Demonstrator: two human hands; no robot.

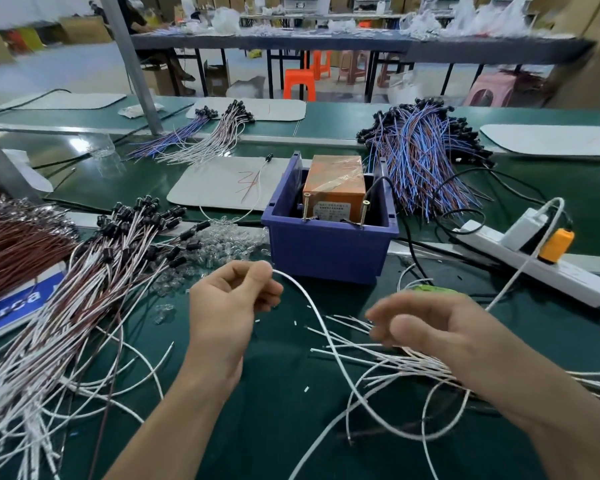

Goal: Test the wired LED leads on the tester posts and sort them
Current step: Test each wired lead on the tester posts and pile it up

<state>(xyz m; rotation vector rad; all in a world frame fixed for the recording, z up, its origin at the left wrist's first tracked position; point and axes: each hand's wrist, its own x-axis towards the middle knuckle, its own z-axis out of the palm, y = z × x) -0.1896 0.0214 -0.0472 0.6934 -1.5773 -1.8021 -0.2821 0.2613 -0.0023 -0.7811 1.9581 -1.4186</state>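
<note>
Left hand (229, 299): your thumb and curled fingers pinch one end of a white lead (307, 297), which arcs down to the right over the green mat (274, 386).
Right hand (426, 327): blurred, above the loose white leads (402, 362); you cannot tell whether it grips anything.
Tester (333, 181): an orange box in the blue bin (326, 251) just beyond your hands, with its two screw posts (306, 207) upright at the front.
Left heap (125, 237): black-capped leads lie beside your left hand.

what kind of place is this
Probably an electronics assembly workshop: heaps of wired LED leads on a green bench, an orange tester with two screw posts in a blue bin, and more long benches with plastic stools behind.
</note>
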